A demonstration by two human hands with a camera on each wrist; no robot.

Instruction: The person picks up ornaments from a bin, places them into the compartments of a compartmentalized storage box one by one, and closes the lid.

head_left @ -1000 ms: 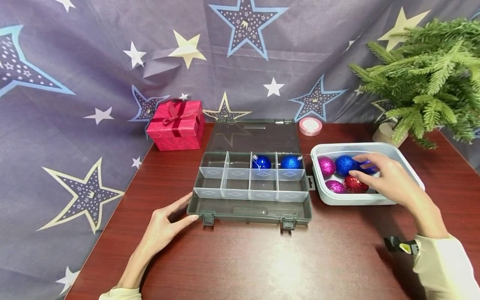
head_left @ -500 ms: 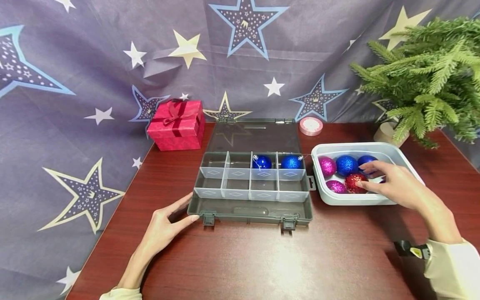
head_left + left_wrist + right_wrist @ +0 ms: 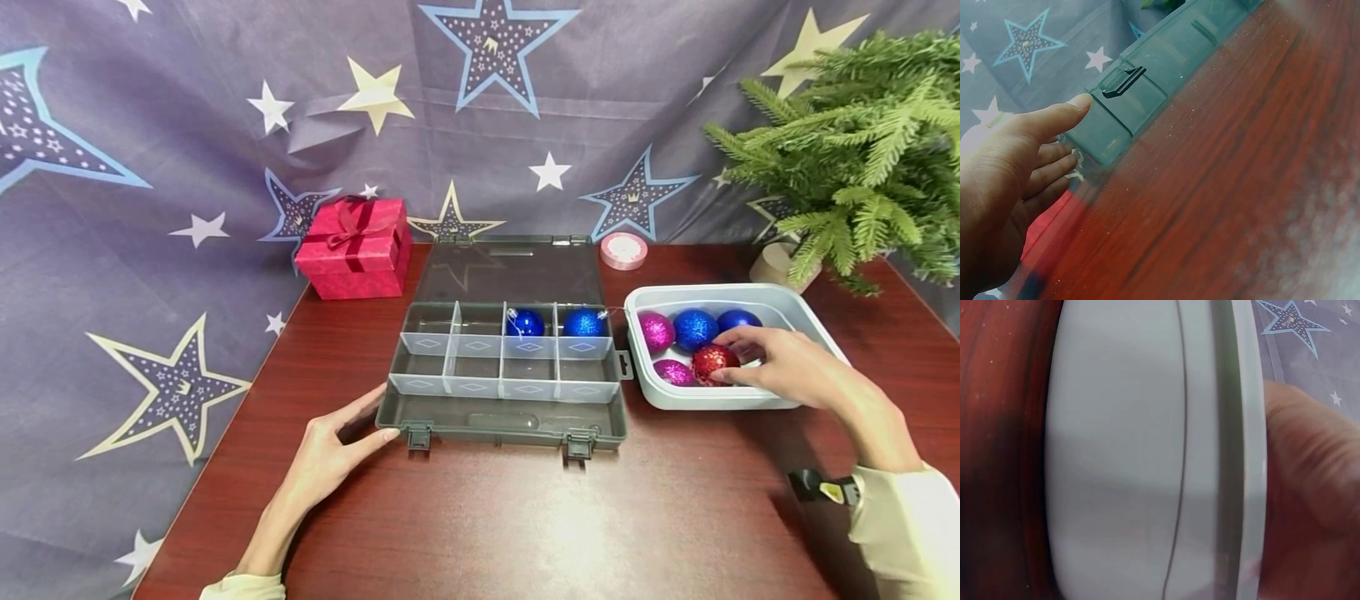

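Observation:
In the head view, a grey translucent compartment case (image 3: 501, 423) lies with its lid (image 3: 517, 271) folded back. A shiny blue bauble (image 3: 527, 323) and a glittery blue bauble (image 3: 584, 322) sit in separate back-row compartments. My left hand (image 3: 318, 458) rests at the case's front left corner, thumb at the front, fairly straight fingers along the side. My right hand (image 3: 798, 367) reaches into the pale plastic tub (image 3: 720, 402), thumb and fingers around a red bauble (image 3: 711, 365). In the right wrist view, the tub's wall (image 3: 1122, 437) hides the fingertips and the bauble.
Beside the red bauble are blue baubles (image 3: 694, 329) and magenta baubles (image 3: 656, 332). Behind stand a red gift box (image 3: 356, 250), a pink ribbon roll (image 3: 623, 250) and an artificial fir tree (image 3: 862, 158). A star-printed cloth (image 3: 480, 150) hangs at the table's back.
My right hand has drawn back from the blue bauble at the tub's far side and closed its thumb and fingers around the red bauble. My left hand stays at the case corner.

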